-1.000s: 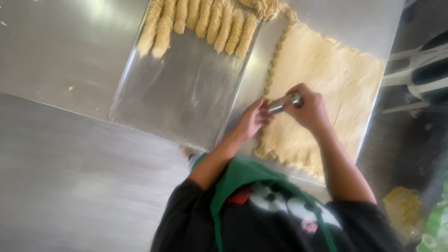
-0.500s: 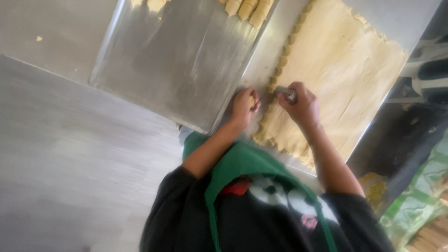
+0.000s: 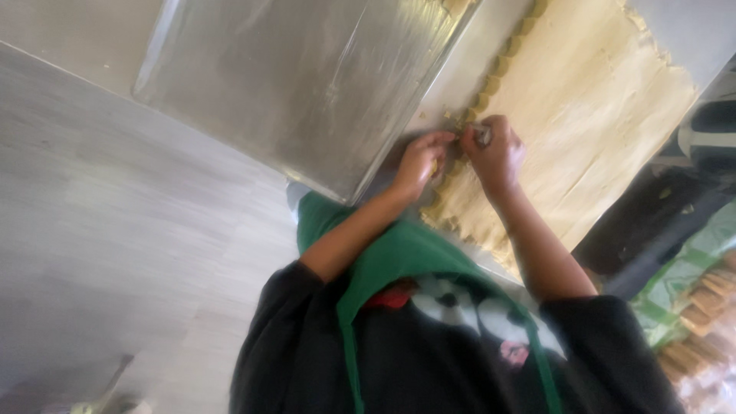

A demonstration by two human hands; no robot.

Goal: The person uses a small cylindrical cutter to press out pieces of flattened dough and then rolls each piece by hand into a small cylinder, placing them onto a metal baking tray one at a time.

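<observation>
A wide sheet of pale dough point(image 3: 590, 115) lies on the steel table. Small cut dough pieces point(image 3: 491, 80) line its left edge. Both hands meet at that edge. My right hand point(image 3: 497, 153) is closed around a small metal cutter point(image 3: 481, 135) pressed to the dough. Right beside it, my left hand point(image 3: 418, 161) has its fingers curled, pinching a dough piece at the edge. What sits under the fingers is hidden.
A large flat metal tray point(image 3: 307, 84) lies left of the dough, its near corner close to my left hand. Steel table surface point(image 3: 115, 215) stretches to the left. Packaged goods in green wrapping point(image 3: 690, 299) are at the right. A black shirt and green apron fill the bottom.
The view has swung, so the rolled dough pieces on the tray have left the top of the frame. Both hands stay together at the dough's left edge, working with the cutter.
</observation>
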